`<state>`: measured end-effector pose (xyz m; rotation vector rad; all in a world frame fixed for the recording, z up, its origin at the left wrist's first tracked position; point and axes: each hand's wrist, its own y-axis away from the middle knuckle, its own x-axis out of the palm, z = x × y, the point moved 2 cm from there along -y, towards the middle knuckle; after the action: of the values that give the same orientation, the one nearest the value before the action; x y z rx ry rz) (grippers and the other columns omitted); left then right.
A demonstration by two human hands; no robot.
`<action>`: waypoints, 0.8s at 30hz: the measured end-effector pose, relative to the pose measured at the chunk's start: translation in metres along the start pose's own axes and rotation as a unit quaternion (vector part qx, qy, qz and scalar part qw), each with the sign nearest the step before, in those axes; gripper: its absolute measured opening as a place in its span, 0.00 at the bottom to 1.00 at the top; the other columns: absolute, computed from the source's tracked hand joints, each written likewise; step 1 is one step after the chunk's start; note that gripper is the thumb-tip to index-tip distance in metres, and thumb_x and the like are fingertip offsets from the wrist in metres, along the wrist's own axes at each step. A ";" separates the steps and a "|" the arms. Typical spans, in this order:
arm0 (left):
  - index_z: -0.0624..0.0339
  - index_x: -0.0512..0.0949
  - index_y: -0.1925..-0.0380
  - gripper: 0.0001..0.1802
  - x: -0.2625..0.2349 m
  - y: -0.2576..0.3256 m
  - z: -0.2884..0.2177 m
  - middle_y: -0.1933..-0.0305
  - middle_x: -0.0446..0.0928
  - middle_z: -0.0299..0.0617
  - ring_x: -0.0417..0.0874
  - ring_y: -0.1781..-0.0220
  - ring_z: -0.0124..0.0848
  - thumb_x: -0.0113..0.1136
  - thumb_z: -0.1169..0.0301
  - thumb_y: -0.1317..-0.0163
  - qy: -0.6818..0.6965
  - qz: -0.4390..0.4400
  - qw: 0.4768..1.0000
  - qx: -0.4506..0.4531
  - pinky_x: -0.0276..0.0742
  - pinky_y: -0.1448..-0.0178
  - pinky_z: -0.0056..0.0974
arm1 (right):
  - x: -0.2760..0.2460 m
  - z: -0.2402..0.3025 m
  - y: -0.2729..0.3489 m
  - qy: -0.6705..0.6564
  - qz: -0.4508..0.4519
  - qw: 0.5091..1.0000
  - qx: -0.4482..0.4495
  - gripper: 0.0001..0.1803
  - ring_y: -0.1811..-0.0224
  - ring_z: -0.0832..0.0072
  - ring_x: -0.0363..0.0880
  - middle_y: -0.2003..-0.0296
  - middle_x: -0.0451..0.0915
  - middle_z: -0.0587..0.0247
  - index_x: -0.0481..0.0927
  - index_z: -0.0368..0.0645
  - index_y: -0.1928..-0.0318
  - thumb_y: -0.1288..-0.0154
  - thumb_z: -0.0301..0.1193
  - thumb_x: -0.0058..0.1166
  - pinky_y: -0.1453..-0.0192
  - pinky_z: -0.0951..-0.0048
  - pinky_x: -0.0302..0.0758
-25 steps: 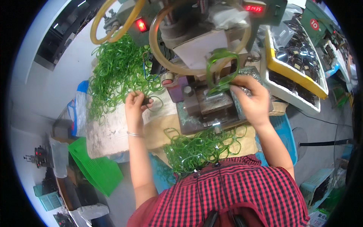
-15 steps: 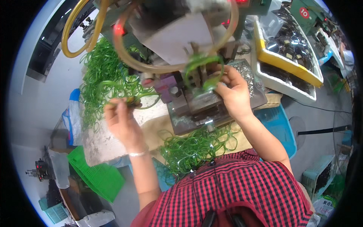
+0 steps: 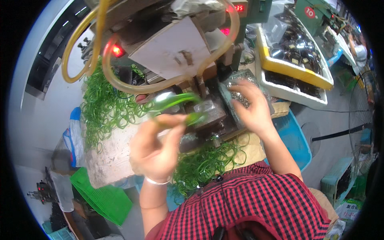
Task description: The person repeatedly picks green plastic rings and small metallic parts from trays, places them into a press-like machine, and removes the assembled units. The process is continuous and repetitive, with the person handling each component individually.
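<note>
My left hand [image 3: 158,146] is closed, thumb and fingers pinching a green plastic eyeglass frame [image 3: 180,101], which is blurred by motion. It holds the frame in front of the dark metal block [image 3: 214,116] of a bench machine. My right hand [image 3: 253,108] is over a shallow tray of small shiny metal pieces [image 3: 240,97] beside the block. Its thumb and fingers are apart, and I see nothing held between them. A heap of green frames [image 3: 208,162] lies close to my body, and a larger heap [image 3: 104,108] covers the table's left side.
A yellowish hose [image 3: 148,90] loops low in front of the machine's white panel [image 3: 172,48]. At right, white foam boxes [image 3: 294,86] hold dark eyewear. A blue basket [image 3: 294,140] sits below them; a green basket [image 3: 102,196] is at lower left.
My left hand has moved right with a green frame to the front of the machine block. My right hand has released the frame it held there and now hovers over the tray of metal pieces.
</note>
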<state>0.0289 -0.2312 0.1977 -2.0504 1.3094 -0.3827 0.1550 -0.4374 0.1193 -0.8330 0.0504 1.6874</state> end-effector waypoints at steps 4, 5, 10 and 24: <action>0.65 0.82 0.63 0.09 0.023 -0.005 0.007 0.65 0.84 0.41 0.84 0.65 0.27 0.67 0.82 0.45 -0.029 0.019 0.998 -0.045 0.78 0.57 0.29 | 0.007 -0.070 0.005 0.256 -0.058 0.965 -0.007 0.13 0.34 0.51 0.67 0.44 0.76 0.48 0.84 0.44 0.62 0.48 0.32 0.67 0.33 0.56 0.66; 0.65 0.82 0.63 0.09 0.026 -0.007 0.008 0.65 0.84 0.40 0.84 0.65 0.26 0.67 0.82 0.45 -0.033 0.025 0.998 -0.050 0.78 0.57 0.29 | 0.006 -0.073 0.005 0.235 -0.059 0.970 -0.023 0.12 0.35 0.51 0.68 0.45 0.76 0.48 0.83 0.44 0.63 0.49 0.32 0.67 0.33 0.56 0.67; 0.68 0.80 0.65 0.07 0.033 -0.018 0.022 0.65 0.82 0.40 0.80 0.66 0.23 0.67 0.79 0.43 0.004 0.012 0.997 -0.074 0.77 0.59 0.28 | 0.007 -0.077 0.001 0.156 -0.087 0.983 -0.028 0.07 0.40 0.53 0.73 0.51 0.79 0.53 0.82 0.43 0.69 0.50 0.29 0.65 0.41 0.56 0.71; 0.66 0.78 0.53 0.18 0.006 0.031 0.013 0.53 0.82 0.49 0.81 0.46 0.37 0.65 0.83 0.45 -0.132 0.000 0.991 0.013 0.73 0.39 0.38 | 0.014 -0.062 -0.016 0.149 -0.120 0.975 -0.109 0.10 0.60 0.57 0.80 0.66 0.82 0.57 0.82 0.43 0.61 0.46 0.23 0.62 0.55 0.61 0.76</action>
<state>0.0179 -0.2403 0.1664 -2.0000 1.1368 -0.1208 0.1989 -0.4491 0.0718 -1.2053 -0.0298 1.3458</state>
